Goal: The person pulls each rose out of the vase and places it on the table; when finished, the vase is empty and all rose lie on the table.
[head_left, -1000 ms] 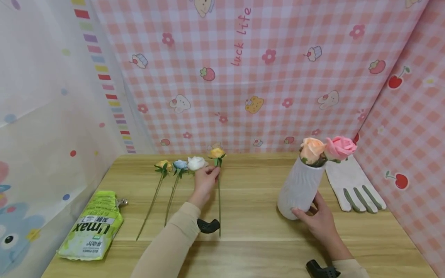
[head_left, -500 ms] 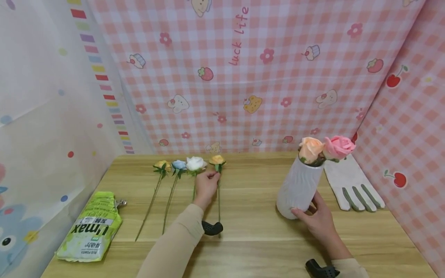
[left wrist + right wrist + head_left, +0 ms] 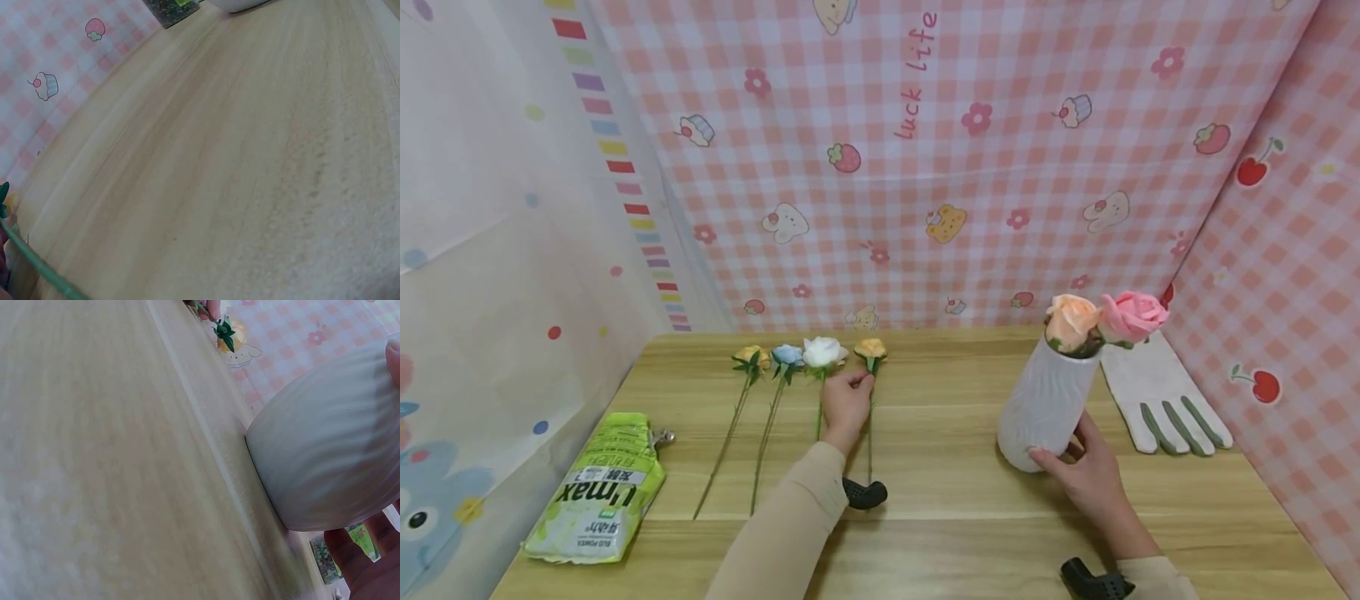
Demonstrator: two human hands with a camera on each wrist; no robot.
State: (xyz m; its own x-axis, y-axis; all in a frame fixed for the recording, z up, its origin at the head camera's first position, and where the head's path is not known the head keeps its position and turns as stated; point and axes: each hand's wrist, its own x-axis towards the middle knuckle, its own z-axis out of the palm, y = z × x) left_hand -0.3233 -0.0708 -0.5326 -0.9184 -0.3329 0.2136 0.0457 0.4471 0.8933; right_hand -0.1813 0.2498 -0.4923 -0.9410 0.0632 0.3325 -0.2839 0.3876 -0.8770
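My left hand (image 3: 847, 410) pinches the stem of an orange-yellow rose (image 3: 871, 348), just under its leaves. In the left wrist view the rose's green stem (image 3: 40, 265) crosses the lower left corner. The stem's lower part is partly hidden behind the wrist camera mount in the head view. My right hand (image 3: 1092, 483) grips the lower part of a white ribbed vase (image 3: 1047, 408), thumb in front and fingers behind. The vase leans to the right, and a peach rose (image 3: 1072, 322) and a pink rose (image 3: 1133, 317) stand in its mouth.
Left of my left hand lie a white rose (image 3: 823, 352), a blue rose (image 3: 787, 357) and a yellow rose (image 3: 751, 358). A green bag (image 3: 598, 492) lies at the table's left edge. White gloves (image 3: 1157, 396) lie right of the vase. A granule-filled bag (image 3: 172, 11) stands near the vase.
My left hand has drawn slightly down toward me, and the orange-yellow rose's bloom has come lower with it. My right hand and the vase have stayed in place.
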